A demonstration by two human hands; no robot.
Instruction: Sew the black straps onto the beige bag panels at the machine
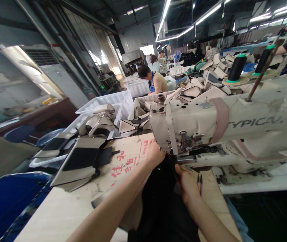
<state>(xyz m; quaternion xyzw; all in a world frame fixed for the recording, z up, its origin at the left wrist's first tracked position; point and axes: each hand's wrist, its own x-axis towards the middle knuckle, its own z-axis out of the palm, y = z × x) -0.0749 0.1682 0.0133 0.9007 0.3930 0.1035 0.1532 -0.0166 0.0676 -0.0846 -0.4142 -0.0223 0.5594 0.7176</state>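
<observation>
Black fabric (pixel 165 205) hangs from beneath the head of a beige sewing machine (pixel 191 117) and spreads down toward my body. My left hand (pixel 156 151) is at the fabric's upper left edge, right beside the machine head; its fingertips are hidden behind the machine. On the fabric's right edge, just below the needle area, my right hand (pixel 186 181) grips the material between thumb and fingers. A beige piece (pixel 133 211) lies partly under the black fabric and my left forearm.
Beige and black sewn pieces (pixel 82 158) lie on the wooden table (pixel 65 205) at left. White bins (pixel 123 101) stand behind. Scissors or a pen (pixel 200 185) lie right of my right hand. Thread spools (pixel 237 67) stand above the machine. A person (pixel 158 82) sits beyond.
</observation>
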